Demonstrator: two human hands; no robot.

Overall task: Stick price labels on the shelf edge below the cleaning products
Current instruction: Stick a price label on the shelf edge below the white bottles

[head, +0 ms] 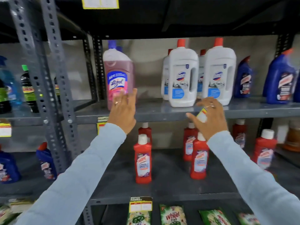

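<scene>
Head view: right hand (209, 117) pinches upright price label (202, 115) at shelf edge (162, 115); left hand (124, 111) spread

The single head camera faces the shelf (162, 113) straight on from close range, tilted slightly downward, just behind both outstretched arms.

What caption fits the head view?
Right hand brings a label to the shelf edge; left hand by the pink bottle.
</scene>
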